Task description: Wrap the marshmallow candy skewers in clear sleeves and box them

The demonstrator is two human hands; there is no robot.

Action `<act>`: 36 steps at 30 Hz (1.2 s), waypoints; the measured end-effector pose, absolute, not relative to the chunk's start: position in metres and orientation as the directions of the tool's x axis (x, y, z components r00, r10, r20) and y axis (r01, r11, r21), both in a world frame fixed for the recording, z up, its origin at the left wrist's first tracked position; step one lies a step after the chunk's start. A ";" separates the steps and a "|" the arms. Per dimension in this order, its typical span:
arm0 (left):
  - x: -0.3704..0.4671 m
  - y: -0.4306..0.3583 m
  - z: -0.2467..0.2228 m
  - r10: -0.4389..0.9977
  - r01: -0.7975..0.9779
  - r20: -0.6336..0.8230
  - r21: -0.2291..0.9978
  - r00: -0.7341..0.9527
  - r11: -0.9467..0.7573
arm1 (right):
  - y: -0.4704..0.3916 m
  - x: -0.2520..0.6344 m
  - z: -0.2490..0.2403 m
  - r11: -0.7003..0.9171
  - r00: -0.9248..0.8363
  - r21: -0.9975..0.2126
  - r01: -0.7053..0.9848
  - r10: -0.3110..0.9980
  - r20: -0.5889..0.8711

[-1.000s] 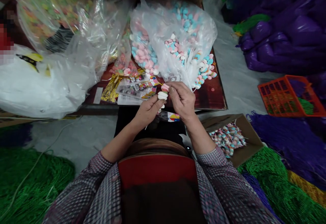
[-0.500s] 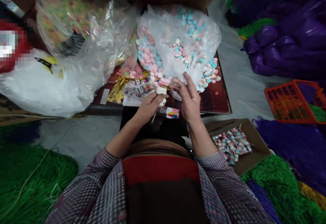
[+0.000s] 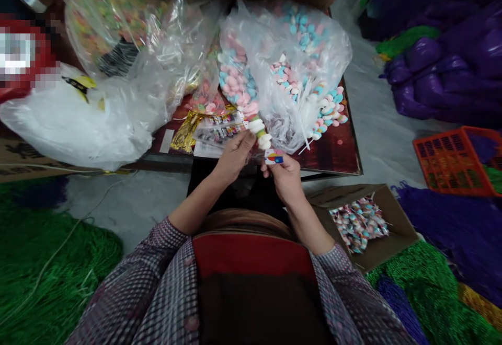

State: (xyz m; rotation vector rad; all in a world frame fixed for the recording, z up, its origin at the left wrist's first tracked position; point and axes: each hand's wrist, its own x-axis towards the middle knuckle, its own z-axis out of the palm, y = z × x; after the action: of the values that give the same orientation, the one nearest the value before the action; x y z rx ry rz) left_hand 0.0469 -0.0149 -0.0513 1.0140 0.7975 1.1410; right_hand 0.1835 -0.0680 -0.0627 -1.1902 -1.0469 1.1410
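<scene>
My left hand [image 3: 235, 158] is closed on a marshmallow skewer [image 3: 257, 127], with white and pink pieces showing beyond the fingertips; the hand hides its stick. Close by on the right, my right hand [image 3: 285, 173] pinches a small clear wrapper [image 3: 273, 157] with a colourful printed patch. Both hands are at the table's front edge. Behind them, printed clear wrappers [image 3: 219, 131] lie beside a bundle of gold ties [image 3: 186, 133]. A large clear bag of pink, blue and white marshmallows [image 3: 237, 81] stands past the skewer, and white sticks [image 3: 304, 112] rest at its mouth.
Loose marshmallows [image 3: 331, 107] lie on the table's right side. Bags of coloured candy [image 3: 117, 10] and a white plastic bag [image 3: 78, 125] fill the left. A carton of wrapped skewers [image 3: 358, 225] stands at lower right, near an orange crate [image 3: 451, 159] and green strands [image 3: 419, 282].
My right hand has come down from above the table and now grips the printed wrapper. The skewer has shifted slightly right and tilted. The view has moved a little.
</scene>
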 end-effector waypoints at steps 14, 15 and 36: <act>0.029 -0.003 -0.075 0.998 -0.248 0.038 0.967 -0.057 -0.051 | -0.070 0.195 -0.026 0.136 0.240 -0.985 -0.105 0.965 0.108; 0.029 -0.004 -0.076 0.997 -0.240 0.061 0.968 -0.054 -0.072 | -0.068 0.193 -0.025 0.159 0.241 -0.984 -0.078 0.961 0.136; 0.014 0.007 -0.069 0.987 -0.444 -0.160 0.882 0.026 0.155 | -0.086 0.231 -0.004 0.088 0.050 -0.988 0.123 0.994 0.094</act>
State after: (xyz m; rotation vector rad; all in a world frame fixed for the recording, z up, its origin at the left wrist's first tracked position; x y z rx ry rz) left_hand 0.0140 0.0067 -0.0691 0.7475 0.9465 1.2823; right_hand 0.2306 -0.0859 -0.0041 -1.2544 -1.2977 1.0412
